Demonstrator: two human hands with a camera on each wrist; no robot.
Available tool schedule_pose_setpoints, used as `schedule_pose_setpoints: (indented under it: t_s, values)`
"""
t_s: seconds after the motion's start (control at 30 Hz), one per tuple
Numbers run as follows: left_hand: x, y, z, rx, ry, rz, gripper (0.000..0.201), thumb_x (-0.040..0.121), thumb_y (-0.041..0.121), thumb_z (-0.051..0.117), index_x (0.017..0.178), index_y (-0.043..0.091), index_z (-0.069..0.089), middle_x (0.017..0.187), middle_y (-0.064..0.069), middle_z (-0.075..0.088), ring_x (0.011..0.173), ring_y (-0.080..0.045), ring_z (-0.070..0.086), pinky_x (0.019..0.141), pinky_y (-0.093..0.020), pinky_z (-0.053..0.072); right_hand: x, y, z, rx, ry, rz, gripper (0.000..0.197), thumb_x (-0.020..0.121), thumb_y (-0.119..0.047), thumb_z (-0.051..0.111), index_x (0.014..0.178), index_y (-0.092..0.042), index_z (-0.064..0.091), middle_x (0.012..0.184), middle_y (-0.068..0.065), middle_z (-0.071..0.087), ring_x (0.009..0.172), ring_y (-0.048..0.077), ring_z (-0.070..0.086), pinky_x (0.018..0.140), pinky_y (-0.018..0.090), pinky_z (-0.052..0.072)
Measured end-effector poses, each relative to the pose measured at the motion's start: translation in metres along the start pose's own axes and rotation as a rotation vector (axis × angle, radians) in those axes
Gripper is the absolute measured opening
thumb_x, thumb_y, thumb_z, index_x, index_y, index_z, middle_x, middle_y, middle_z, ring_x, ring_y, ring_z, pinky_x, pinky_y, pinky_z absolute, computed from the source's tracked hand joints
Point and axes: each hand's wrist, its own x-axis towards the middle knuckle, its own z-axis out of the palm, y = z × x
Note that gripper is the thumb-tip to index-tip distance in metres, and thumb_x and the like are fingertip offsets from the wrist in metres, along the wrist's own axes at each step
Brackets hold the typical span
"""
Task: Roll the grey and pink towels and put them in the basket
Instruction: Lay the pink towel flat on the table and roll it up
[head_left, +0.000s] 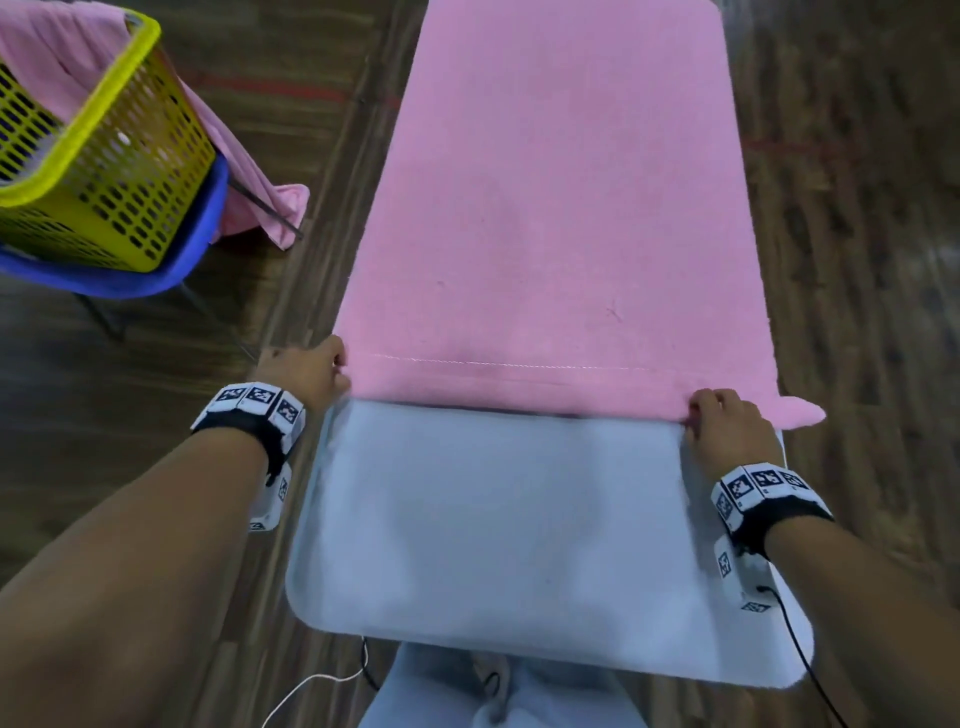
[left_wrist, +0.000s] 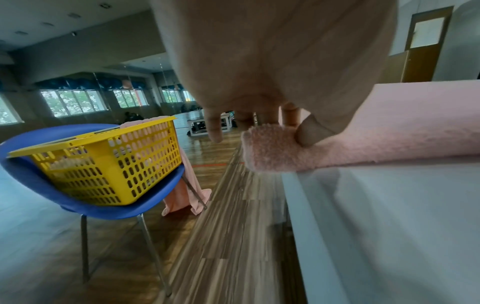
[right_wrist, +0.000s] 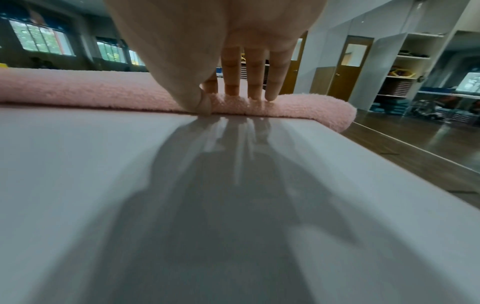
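Two hands are working the near end of the pink towel (head_left: 561, 208), which is lying flat along the white table (head_left: 493, 519) and stretching away from me. I am holding the left hand (head_left: 306, 371) at the towel's near left corner; in the left wrist view its thumb and fingers (left_wrist: 306, 133) are pinching the folded end of the cloth. I am holding the right hand (head_left: 727, 426) near the right corner; in the right wrist view its fingers are reaching over the top of the fold and the thumb is pressing at the front, against the table surface, so this hand is also gripping the towel.

Progress, as judged from these views: the near edge is turned over into one low fold, with a stitched hem line showing on top. I am reading this as the very start of the roll. Nearly the full length of the towel is lying unrolled.

The yellow basket (head_left: 104, 156) is sitting on a blue chair (head_left: 171, 260) to my left, well apart from the table. Another pink cloth (head_left: 57, 57) is draped over its far side and hanging toward the floor; it is not rolled. I am seeing no grey towel in any view.

Remaining work: completing this roll, moving it to the basket, then handling the grey towel.
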Motion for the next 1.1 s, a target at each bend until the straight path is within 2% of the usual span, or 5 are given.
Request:
schedule_pose_setpoints:
  t_s: [0.23,0.5,0.7,0.9,1.1]
  values:
    - [-0.031,0.029,0.024,0.132,0.505,0.314,0.02,0.086,0.029,0.055,0.103,0.02,0.063,0.097,-0.008,0.065,0.089,-0.032,0.058,0.082,-0.044,0.041,0.006,0.001,0.003,-0.007,0.023,0.05,0.022,0.089,-0.014,0.056,0.11,-0.009,0.058,0.109,0.017,0.055,0.09,0.039,0.056,0.071,0.043,0.046]
    - [-0.026,0.05,0.028,0.048,0.235,0.238,0.032,0.091,0.025,0.053,0.122,0.027,0.061,0.125,0.002,0.063,0.115,-0.026,0.055,0.097,-0.04,0.037,0.034,0.013,-0.013,-0.104,-0.003,-0.039,0.024,0.092,-0.024,0.05,0.112,-0.017,0.059,0.105,0.008,0.064,0.096,0.032,0.055,0.081,0.041,0.044]
    - [-0.018,0.054,0.014,0.132,0.179,0.187,0.029,0.09,0.034,0.048,0.112,0.027,0.067,0.113,0.002,0.067,0.111,-0.026,0.053,0.098,-0.037,0.038,0.039,0.023,-0.022,0.058,-0.15,-0.07,0.024,0.092,-0.023,0.049,0.112,-0.017,0.06,0.108,0.011,0.066,0.095,0.032,0.061,0.083,0.041,0.048]
    - [-0.033,0.054,0.009,0.259,-0.093,0.074,0.04,0.088,0.044,0.036,0.106,0.03,0.069,0.122,0.0,0.053,0.121,-0.022,0.042,0.111,-0.049,0.02,0.03,0.027,-0.024,0.087,-0.462,-0.121,0.019,0.087,-0.029,0.051,0.074,-0.019,0.06,0.081,0.009,0.065,0.074,0.024,0.057,0.064,0.029,0.041]
    - [-0.064,0.078,0.025,0.19,0.306,0.052,0.025,0.09,0.029,0.052,0.111,0.019,0.061,0.111,-0.01,0.06,0.104,-0.034,0.056,0.097,-0.049,0.034,0.005,0.027,-0.007,-0.072,0.081,-0.254,0.023,0.087,-0.029,0.059,0.103,-0.012,0.059,0.096,0.013,0.054,0.081,0.033,0.052,0.069,0.038,0.042]
